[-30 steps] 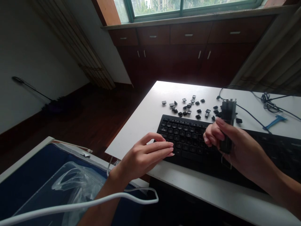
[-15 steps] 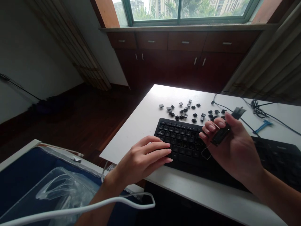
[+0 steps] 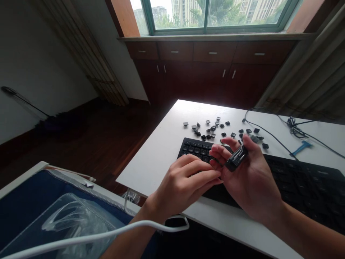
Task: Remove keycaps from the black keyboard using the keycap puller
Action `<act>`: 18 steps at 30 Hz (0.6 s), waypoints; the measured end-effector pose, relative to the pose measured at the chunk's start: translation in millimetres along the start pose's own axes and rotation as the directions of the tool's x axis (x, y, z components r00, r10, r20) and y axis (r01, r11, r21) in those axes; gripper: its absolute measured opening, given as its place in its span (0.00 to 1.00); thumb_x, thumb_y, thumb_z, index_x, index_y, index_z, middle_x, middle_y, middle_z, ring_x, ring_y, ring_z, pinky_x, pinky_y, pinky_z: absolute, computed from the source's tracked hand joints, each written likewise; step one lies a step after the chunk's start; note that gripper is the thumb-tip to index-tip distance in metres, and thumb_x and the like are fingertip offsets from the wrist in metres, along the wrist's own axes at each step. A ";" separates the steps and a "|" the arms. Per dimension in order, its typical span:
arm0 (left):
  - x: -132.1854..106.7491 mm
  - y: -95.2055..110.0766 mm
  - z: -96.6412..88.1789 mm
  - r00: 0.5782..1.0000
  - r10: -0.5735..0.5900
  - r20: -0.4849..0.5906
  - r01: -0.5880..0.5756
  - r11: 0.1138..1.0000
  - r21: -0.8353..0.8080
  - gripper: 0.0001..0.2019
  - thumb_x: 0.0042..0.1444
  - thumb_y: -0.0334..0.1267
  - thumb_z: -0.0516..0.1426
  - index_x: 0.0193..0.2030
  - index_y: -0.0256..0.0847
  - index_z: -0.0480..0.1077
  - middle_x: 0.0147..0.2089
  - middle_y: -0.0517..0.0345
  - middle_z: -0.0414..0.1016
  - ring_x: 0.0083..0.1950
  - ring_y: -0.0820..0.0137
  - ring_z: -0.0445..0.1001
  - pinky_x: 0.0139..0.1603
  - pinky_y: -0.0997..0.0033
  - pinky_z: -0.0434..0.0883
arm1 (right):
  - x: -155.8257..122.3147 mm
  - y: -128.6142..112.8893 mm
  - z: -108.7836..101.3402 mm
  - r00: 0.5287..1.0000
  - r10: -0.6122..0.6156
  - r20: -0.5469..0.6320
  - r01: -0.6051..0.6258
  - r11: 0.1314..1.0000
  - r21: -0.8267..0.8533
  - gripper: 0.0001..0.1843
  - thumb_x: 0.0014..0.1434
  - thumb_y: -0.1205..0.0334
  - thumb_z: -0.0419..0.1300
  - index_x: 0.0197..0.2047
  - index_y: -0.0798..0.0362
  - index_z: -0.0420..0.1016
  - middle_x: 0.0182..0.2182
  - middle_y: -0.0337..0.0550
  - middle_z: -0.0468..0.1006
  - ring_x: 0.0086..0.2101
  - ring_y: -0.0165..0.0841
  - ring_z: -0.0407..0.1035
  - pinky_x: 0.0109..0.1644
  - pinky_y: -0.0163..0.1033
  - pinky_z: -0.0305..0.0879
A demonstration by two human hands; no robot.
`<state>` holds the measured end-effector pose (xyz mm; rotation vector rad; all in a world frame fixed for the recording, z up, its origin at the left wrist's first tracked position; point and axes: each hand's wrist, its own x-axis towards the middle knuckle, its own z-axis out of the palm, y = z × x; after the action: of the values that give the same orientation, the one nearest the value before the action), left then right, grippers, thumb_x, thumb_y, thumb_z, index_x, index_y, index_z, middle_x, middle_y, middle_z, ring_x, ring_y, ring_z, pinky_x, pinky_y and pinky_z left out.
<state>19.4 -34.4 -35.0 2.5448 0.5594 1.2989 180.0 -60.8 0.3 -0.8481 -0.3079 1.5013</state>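
right fingers (image 3: 221,152) clasp a dark tool (image 3: 236,158), left fingers (image 3: 203,176) bunched, hold unclear, keyboard (image 3: 296,180) logo (image 3: 322,172) illegible.

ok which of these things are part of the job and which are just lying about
Likely part of the job:
dark tool, held in the right hand
black keyboard, below that hand
loose keycaps, scattered beyond the keyboard

Seemingly just lying about:
blue T-shaped tool, untouched
clear plastic bag
long-handled thing at the far left

A white surface (image 3: 153,154) bears a long black keyboard (image 3: 293,180). Behind lie small black keycaps (image 3: 208,137), black cable (image 3: 291,122), a blue plastic tool (image 3: 302,146).
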 end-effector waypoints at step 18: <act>14.0 9.5 -7.0 0.938 -0.347 -0.024 0.332 0.913 -0.237 0.16 0.53 0.38 0.70 0.45 0.37 0.75 0.44 0.55 0.82 0.45 0.70 0.81 0.48 0.72 0.80 | -2.0 5.9 -0.3 0.999 -0.039 -0.037 0.033 0.988 -0.151 0.13 0.60 0.54 0.67 0.45 0.51 0.82 0.44 0.47 0.84 0.47 0.36 0.78 0.49 0.37 0.76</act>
<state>23.4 -36.7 -17.3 2.1086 0.7760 1.2419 175.5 -63.6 -3.1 -0.9862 -0.4087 1.4391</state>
